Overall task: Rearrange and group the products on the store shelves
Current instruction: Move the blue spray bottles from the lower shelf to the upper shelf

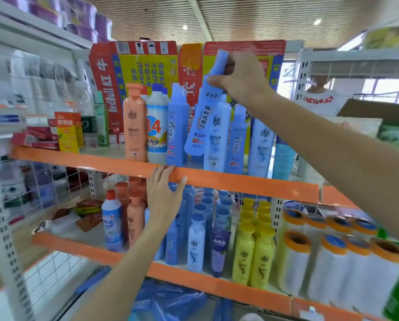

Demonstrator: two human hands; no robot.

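Upper shelf (115, 161): bottles in a row | right hand (241, 76) clenched on blue bottle (203, 112) neck, bottle tilted, lifted above row | left hand (165, 193) flat, fingers spread on shelf edge, holding nothing

The bottle (205, 112) in my right hand (240, 75) is light blue; below it the shelf edge (240, 181) is orange, with yellow bottles (254, 251) underneath.

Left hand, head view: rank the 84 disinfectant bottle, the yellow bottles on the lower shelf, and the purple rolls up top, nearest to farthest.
From the left hand:
1. 84 disinfectant bottle, upper shelf, just above-left.
2. Yellow bottles, lower shelf, to the right.
3. Purple rolls, top shelf, far upper left.
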